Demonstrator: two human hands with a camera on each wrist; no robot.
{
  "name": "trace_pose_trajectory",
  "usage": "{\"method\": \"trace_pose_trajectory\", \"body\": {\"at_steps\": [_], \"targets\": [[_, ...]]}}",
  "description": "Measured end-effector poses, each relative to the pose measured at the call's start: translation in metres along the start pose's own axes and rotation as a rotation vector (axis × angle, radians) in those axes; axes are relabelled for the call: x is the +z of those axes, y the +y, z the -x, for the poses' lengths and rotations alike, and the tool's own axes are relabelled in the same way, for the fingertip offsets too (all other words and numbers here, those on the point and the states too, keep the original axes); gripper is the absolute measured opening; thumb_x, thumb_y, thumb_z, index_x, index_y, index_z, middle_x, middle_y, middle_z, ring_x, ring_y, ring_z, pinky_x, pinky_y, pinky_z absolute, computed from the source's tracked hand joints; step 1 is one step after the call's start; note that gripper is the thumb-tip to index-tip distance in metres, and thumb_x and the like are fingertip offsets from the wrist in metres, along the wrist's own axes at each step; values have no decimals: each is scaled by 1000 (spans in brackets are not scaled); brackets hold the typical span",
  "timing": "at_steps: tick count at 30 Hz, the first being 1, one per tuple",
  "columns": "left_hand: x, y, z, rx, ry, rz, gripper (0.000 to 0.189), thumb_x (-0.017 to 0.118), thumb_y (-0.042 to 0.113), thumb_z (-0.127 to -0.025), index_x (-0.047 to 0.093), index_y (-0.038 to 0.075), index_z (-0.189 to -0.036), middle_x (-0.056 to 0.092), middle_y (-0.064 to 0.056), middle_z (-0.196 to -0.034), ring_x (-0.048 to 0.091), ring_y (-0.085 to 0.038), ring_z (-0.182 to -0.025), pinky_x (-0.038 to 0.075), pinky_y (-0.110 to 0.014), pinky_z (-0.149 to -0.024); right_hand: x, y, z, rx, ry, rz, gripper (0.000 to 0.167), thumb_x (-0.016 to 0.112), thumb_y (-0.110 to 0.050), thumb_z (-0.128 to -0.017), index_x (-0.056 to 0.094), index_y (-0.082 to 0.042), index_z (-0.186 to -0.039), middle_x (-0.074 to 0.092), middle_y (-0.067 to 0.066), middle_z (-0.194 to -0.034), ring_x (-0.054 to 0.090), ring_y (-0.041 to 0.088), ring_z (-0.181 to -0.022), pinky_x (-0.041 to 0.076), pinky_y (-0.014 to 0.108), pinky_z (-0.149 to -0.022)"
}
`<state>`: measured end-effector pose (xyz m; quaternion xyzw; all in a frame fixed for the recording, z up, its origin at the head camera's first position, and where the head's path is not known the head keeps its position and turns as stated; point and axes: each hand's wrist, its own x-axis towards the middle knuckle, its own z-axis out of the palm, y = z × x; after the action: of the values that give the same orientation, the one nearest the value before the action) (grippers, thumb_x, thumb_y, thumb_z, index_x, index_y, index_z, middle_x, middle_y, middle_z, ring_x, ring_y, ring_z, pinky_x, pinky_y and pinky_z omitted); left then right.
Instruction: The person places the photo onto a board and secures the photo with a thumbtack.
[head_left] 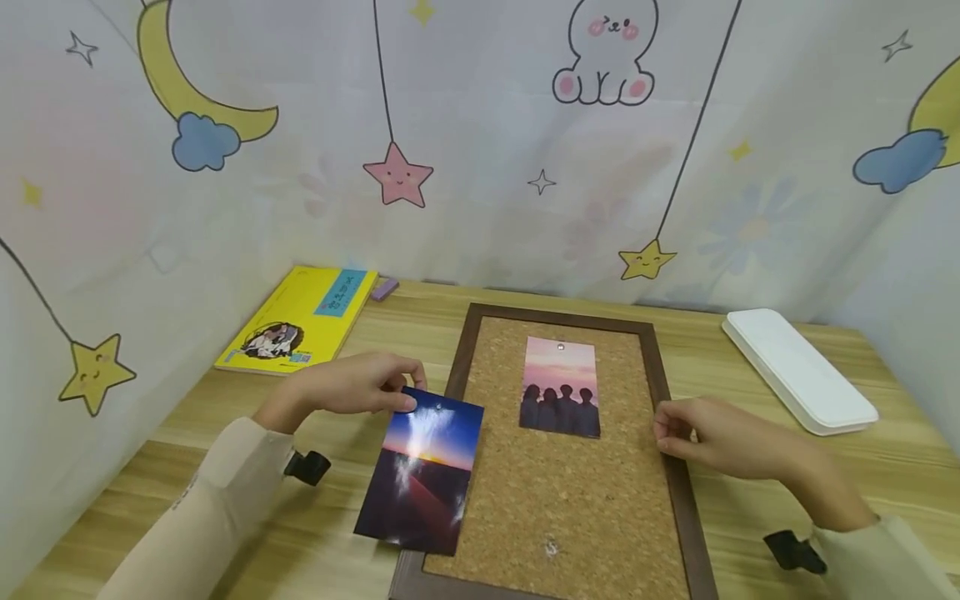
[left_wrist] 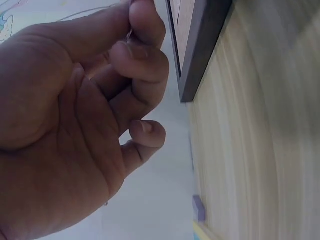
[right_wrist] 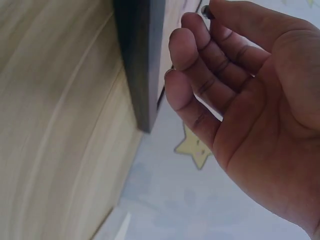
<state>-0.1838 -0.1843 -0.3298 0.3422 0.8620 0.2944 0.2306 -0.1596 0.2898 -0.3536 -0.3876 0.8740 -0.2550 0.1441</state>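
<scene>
My left hand [head_left: 360, 385] pinches a glossy sunset photo [head_left: 431, 492] by its upper left corner. The photo hangs over the left frame edge of a cork board [head_left: 495, 492], with a small mark near its top. Curled by the right frame edge, my right hand [head_left: 720, 437] holds a small shiny push pin [right_wrist: 206, 12] between thumb and fingertips. A pink photo of several silhouetted people [head_left: 560, 392] lies on the upper cork, with a clear pin [head_left: 560, 347] at its top. Another clear, shiny bit [head_left: 551, 547] sits low on the cork.
A yellow book [head_left: 300, 312] lies at the back left, with a purple eraser [head_left: 385, 289] beside it. At the right rests a white oblong case [head_left: 798, 371]. Behind the wooden table [head_left: 900, 483] hangs a patterned cloth [head_left: 480, 225].
</scene>
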Motion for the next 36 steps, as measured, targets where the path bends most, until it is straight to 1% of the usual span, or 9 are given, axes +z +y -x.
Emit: {"method": "trace_pose_trajectory", "body": {"at_steps": [5, 8, 12, 17, 20, 23, 28, 32, 36], "targets": [[8, 9, -17, 27, -10, -35, 9, 61, 14, -101, 59, 8, -108, 37, 8, -60, 34, -6, -52, 32, -24, -57, 8, -11, -21, -17, -19, -50, 12, 60, -15, -101, 58, -17, -90, 51, -14, -73, 46, -1, -63, 42, 22, -55], [14, 13, -27, 35, -25, -44, 10, 61, 14, -101, 58, 8, -109, 36, 8, -60, 33, -5, -52, 32, -23, -57, 12, -16, -29, -32, -27, -77, 10, 59, -17, -102, 60, -17, -92, 55, -12, -74, 48, -1, -63, 44, 22, -55], [21, 20, -38, 38, -40, -69, 13, 61, 13, -101, 58, 6, -111, 42, 7, -64, 35, -5, -55, 34, -23, -59, 17, -21, -37, -71, -23, -116, 9, 59, -17, -103, 61, -15, -95, 62, -7, -80, 51, 1, -65, 46, 24, -56], [31, 31, -47, 27, -66, -118, 14, 63, 14, -100, 59, 6, -111, 57, 4, -71, 44, -6, -57, 38, -23, -60, 24, -25, -41, -86, -14, -151, 8, 59, -15, -102, 63, -13, -95, 65, -6, -82, 49, 0, -63, 45, 23, -55], [35, 39, -53, 7, -81, -124, 12, 64, 14, -99, 60, 9, -110, 61, 4, -70, 49, -6, -55, 39, -23, -59, 25, -27, -44, -88, 1, -140, 9, 60, -14, -101, 62, -14, -92, 70, -3, -89, 45, -1, -58, 42, 22, -52], [39, 46, -62, -9, -96, -112, 13, 63, 14, -100, 60, 9, -111, 62, 3, -68, 53, -9, -54, 39, -23, -58, 25, -28, -45, -82, 2, -150, 11, 59, -16, -102, 61, -14, -92, 73, 4, -104, 42, -2, -55, 40, 21, -51], [51, 57, -77, -22, -101, -81, 12, 63, 13, -100, 59, 8, -111, 63, 0, -65, 59, -15, -55, 39, -22, -56, 26, -26, -49, -60, -23, -169, 12, 57, -20, -104, 59, -14, -94, 71, 8, -112, 41, -1, -53, 40, 21, -50], [61, 64, -87, -43, -62, -33, 10, 64, 10, -99, 59, 7, -106, 65, 0, -68, 63, -16, -59, 39, -23, -57, 25, -26, -53, -54, -12, -140, 10, 57, -19, -104, 59, -16, -94, 72, 2, -105, 44, 0, -55, 42, 22, -51], [69, 69, -96, -64, -35, -22, 9, 66, 11, -98, 60, 6, -103, 65, 1, -67, 64, -15, -59, 40, -23, -56, 24, -27, -59, -70, -37, -121, 7, 58, -18, -103, 61, -14, -98, 65, -5, -92, 48, 3, -63, 45, 24, -58]]}}
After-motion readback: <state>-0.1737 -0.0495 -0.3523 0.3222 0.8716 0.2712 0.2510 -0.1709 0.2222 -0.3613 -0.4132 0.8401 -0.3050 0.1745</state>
